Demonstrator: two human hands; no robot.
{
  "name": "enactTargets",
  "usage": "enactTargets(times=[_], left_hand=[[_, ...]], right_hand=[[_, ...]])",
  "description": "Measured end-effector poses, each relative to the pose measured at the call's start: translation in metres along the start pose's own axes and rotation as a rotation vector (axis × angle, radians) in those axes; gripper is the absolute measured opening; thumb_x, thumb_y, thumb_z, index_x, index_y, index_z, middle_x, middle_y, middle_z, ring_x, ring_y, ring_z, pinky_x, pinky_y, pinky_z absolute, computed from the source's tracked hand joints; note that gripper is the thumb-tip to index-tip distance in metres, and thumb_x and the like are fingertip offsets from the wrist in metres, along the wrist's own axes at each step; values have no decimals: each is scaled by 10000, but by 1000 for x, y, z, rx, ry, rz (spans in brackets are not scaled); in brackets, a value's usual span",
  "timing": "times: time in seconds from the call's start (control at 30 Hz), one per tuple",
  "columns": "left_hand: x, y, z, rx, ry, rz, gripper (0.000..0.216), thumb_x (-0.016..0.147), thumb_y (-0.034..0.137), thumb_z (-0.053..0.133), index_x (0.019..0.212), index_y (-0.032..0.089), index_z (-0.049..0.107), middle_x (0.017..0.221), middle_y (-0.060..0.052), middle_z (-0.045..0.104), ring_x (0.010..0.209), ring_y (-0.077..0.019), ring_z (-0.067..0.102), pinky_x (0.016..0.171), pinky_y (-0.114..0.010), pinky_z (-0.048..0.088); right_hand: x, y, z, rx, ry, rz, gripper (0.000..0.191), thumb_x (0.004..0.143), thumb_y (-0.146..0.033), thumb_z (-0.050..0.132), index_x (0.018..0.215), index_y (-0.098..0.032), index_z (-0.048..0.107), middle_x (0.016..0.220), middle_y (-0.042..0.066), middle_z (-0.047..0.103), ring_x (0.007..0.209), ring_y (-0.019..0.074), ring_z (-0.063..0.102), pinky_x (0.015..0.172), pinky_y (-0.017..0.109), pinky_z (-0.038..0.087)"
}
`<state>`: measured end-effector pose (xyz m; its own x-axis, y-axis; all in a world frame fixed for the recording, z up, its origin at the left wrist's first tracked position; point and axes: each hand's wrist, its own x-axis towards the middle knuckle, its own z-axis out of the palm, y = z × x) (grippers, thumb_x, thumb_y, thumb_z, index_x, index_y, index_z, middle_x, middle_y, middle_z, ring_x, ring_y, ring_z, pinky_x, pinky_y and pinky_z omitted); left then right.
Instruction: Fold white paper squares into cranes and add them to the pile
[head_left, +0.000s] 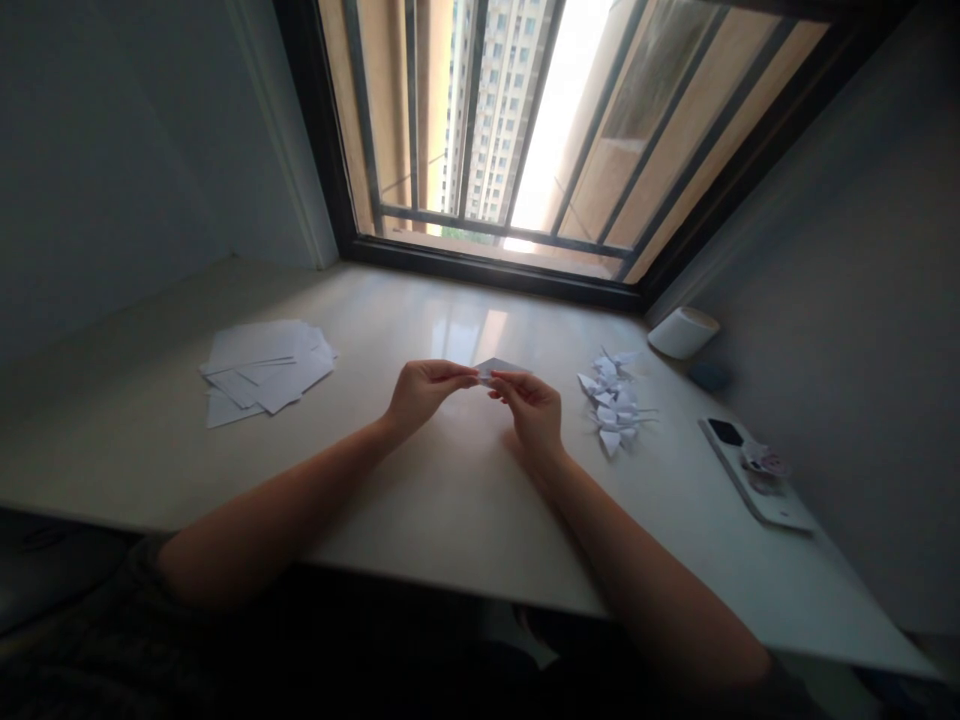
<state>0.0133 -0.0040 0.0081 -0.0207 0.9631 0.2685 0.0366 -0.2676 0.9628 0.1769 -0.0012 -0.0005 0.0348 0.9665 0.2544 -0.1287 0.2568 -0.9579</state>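
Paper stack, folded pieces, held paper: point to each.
Paper stack (264, 366), head view, on its upper sheets.
Folded pieces (615, 400), head view, mid-cluster.
Held paper (504, 365), head view, on its exposed far part.

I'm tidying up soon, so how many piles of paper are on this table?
2: a pile of flat sheets left of the left hand, and a pile of origami figures right of the right hand. Pieces overlap, so either pile may hide some.
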Motion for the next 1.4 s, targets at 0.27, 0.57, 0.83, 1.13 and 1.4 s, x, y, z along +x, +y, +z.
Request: enactTargets(times=[0.27,0.57,0.83,1.13,1.4], left_hand=[[1,1,2,-89,23,-52,245,619,335,801,799,172,766,813,-72,751,786,-207,699,829,-343,534],[1,-1,3,-94,49,-37,251,615,338,805,801,174,766,817,-71,751,799,-218,700,834,-355,536],[-2,-1,6,-85,57,-1,230,629,335,799,797,182,765,820,-64,751,802,-214,698,821,-348,540],[-2,-5,6,-22,110,75,272,669,350,774,883,183,755,878,-70,749,833,-211,691,813,-332,533],[-3,-1,11,-145,108,-13,384,649,340,789,991,172,736,903,-82,748,815,-199,691,831,-336,529]], right_hand=[[0,-3,2,46,8,4,174,635,-318,781,774,-219,750,742,14,733,629,158,655,643,323,534],[1,-1,1,27,17,41,250,652,-376,762,837,-209,749,776,38,743,610,159,653,579,292,475],[-1,-3,4,86,64,25,218,645,-339,769,819,-210,748,769,27,737,584,139,631,594,302,491],[-1,-6,5,115,80,28,207,611,-315,788,790,-217,755,751,14,734,612,145,632,643,327,540],[-1,-2,3,102,70,24,232,627,-318,782,839,-227,755,789,22,742,624,148,641,630,321,523]])
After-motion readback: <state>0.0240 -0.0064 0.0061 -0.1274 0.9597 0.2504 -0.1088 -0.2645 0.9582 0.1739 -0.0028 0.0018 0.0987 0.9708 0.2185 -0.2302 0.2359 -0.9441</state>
